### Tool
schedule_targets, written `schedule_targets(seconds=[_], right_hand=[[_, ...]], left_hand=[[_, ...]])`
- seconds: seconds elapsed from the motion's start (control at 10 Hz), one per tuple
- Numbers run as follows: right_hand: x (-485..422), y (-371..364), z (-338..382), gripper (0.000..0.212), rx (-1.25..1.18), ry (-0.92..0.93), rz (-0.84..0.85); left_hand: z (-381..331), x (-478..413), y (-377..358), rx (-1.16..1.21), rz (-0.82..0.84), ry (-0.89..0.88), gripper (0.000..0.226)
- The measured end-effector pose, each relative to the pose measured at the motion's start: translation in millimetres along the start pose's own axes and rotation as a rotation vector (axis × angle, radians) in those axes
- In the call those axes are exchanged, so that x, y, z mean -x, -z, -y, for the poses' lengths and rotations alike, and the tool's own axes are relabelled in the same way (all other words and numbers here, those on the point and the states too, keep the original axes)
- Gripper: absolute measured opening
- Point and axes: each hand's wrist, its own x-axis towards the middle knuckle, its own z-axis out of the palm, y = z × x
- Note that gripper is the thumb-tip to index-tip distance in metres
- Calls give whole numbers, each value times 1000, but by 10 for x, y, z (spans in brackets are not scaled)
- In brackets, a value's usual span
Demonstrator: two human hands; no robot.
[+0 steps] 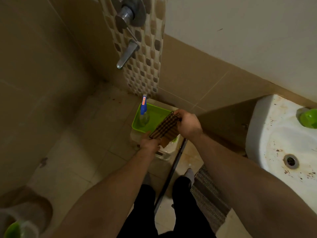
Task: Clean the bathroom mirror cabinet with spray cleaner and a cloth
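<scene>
Both hands hold a checked cloth (165, 128) stretched over a green tray (154, 115). The left hand (150, 143) grips its lower end; the right hand (187, 123) pinches the upper end. A spray bottle (143, 112) stands in the tray's far corner. A stained sink (281, 134) is at right.

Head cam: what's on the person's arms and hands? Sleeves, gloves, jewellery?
No gloves, rings or watch visible on the left hand or right hand. The left forearm and right forearm are bare; pale fabric by the right upper arm may be a short sleeve.
</scene>
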Motion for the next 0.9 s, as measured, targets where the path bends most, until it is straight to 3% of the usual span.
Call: schedule_targets(seconds=[0.3,0.5,0.7,0.9], right_hand=[[-694,-246,-54,53,181,86,112],[-836,-427,-160,59,193,93,175],[-650,-360,-255,68,140,127,110],[-178,-156,-245,63,242,115,-4]], left_hand=[[44,-549,-239,160,119,139,57],[157,-681,-266,122,134,209,36],[171,-704,-61,-58,-59,140,41],[-25,-283,77,-498,-65,-110,47]])
